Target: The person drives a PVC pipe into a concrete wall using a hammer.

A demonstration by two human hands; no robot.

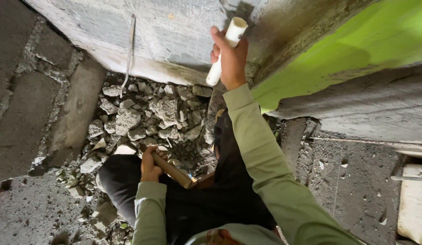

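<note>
My right hand (230, 59) is raised against a grey concrete wall (174, 31) and grips a short white plastic pipe (225, 49) that stands tilted, its open end up. My left hand (150, 165) rests low by my knee, closed around the wooden handle of a tool (174, 171); the tool's head is hidden behind my dark trousers. Both arms wear pale green sleeves.
A heap of broken concrete rubble (143, 118) lies at the wall's foot. A thin metal rod (129, 50) leans on the wall at left. A green painted surface (356, 41) is at right, with a concrete ledge (365, 109) and a white board (413, 204) below.
</note>
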